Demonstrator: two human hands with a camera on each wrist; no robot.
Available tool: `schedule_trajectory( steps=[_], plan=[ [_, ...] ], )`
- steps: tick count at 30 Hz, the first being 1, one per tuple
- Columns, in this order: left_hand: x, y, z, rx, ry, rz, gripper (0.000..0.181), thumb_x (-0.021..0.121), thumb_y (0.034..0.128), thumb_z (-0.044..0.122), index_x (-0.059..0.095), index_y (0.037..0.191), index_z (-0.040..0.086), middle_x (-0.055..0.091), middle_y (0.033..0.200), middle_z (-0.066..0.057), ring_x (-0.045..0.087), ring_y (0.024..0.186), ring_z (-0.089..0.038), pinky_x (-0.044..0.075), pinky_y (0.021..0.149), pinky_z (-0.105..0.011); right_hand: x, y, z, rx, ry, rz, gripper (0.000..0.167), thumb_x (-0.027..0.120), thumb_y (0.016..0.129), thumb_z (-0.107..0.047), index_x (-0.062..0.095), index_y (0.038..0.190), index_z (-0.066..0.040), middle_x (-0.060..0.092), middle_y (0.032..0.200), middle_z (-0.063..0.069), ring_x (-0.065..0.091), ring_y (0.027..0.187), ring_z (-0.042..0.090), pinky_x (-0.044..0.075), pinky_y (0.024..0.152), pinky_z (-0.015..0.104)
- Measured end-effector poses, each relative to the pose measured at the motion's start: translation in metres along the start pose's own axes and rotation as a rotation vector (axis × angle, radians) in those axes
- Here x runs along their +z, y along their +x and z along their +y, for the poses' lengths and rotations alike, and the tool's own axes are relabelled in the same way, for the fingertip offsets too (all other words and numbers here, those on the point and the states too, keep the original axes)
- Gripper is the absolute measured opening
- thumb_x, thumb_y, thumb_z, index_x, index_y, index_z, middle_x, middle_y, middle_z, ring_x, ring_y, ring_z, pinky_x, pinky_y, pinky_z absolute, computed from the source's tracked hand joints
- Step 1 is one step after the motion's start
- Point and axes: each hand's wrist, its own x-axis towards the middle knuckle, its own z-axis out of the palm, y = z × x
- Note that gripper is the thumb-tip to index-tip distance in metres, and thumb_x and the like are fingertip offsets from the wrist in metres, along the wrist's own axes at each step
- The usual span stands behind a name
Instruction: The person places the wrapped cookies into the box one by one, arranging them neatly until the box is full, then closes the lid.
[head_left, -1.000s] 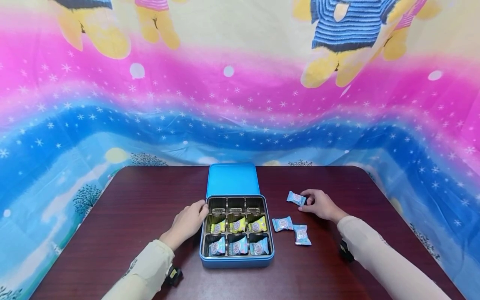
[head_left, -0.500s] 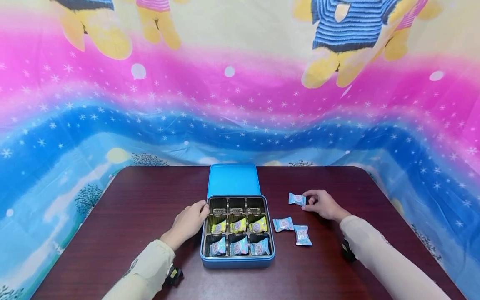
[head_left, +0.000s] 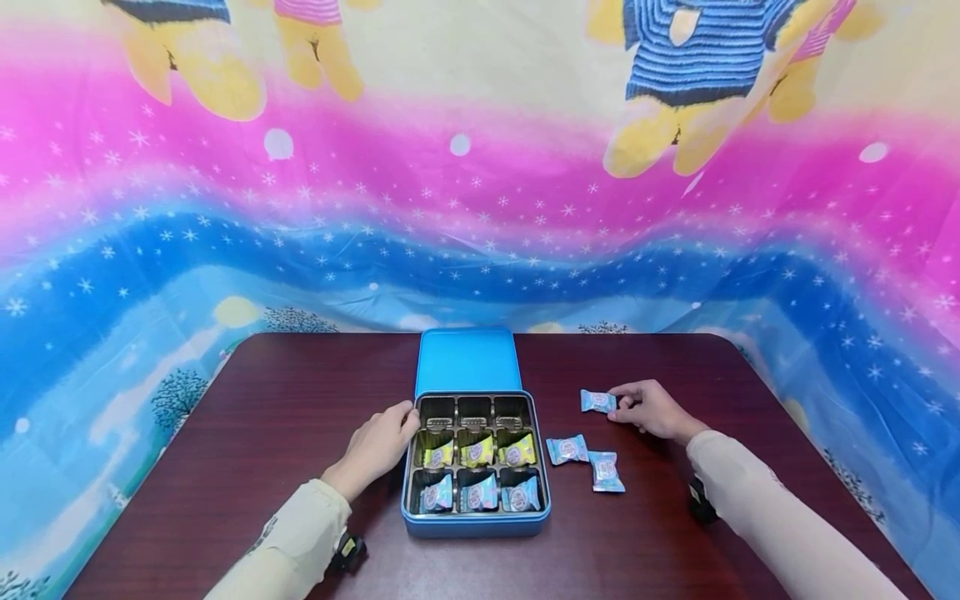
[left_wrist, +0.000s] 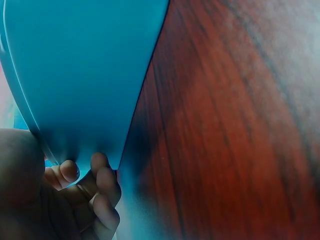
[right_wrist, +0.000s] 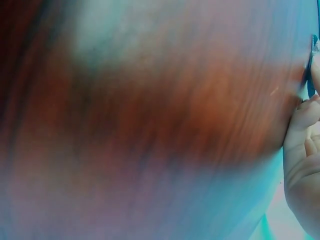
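A blue tin box (head_left: 476, 525) with its lid tipped back stands in the middle of the table. My left hand (head_left: 372, 442) holds its far left corner; in the left wrist view curled fingers (left_wrist: 107, 185) lie against the blue wall. On the right, my right hand (head_left: 652, 408) pinches the right end of a blue wrapped candy (head_left: 597, 402) between thumb and forefinger. Two more blue candies, one lying flat (head_left: 567, 450) and one turned upright (head_left: 606, 472), lie nearer me. The right wrist view catches only part of the hand at its edge.
Inside the tin is a gold-brown divided tray (head_left: 476, 469). Its far row has bare compartments, its middle row yellow candies (head_left: 477, 452), its near row blue candies (head_left: 478, 495). The open lid (head_left: 467, 358) lies behind. A printed cloth (head_left: 480, 208) hangs beyond the table (head_left: 315, 367).
The right hand and the pinched candy have shifted slightly rightward, and the candy has turned to lie more level. The left hand stays at the tin's corner.
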Motion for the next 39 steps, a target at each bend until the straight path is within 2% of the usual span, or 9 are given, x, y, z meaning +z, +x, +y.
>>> schedule_trajectory(
  steps=[7,16,39],
  plan=[
    [0.0,0.0,0.001,0.003,0.005,-0.002,0.026,0.043,0.1037,0.03,0.05,0.082,0.018,0.042,0.067,-0.001,0.04,0.058,-0.017,0.032,0.055,-0.034,-0.002,0.0,0.0,-0.016,0.024,-0.017,0.054,0.072,0.093,-0.014,0.053,0.138,0.01,0.059,0.077,0.007,0.045,0.053,0.012,0.044,0.051,0.028],
    [0.0,0.0,0.002,0.005,0.01,0.009,0.027,0.044,0.103,0.03,0.048,0.079,0.018,0.041,0.065,0.001,0.039,0.057,-0.017,0.031,0.054,-0.033,0.0,-0.002,0.0,-0.016,0.028,-0.002,0.051,0.073,0.092,-0.016,0.058,0.134,0.007,0.06,0.077,0.004,0.049,0.056,0.012,0.047,0.053,0.029],
    [0.0,0.0,0.001,-0.007,0.016,0.008,0.025,0.043,0.1031,0.03,0.05,0.082,0.018,0.044,0.067,0.0,0.042,0.06,-0.017,0.033,0.056,-0.034,0.004,-0.006,-0.013,-0.095,0.072,-0.003,0.05,0.074,0.092,-0.021,0.06,0.133,0.004,0.059,0.077,0.011,0.048,0.054,0.013,0.047,0.052,0.032]
  ],
)
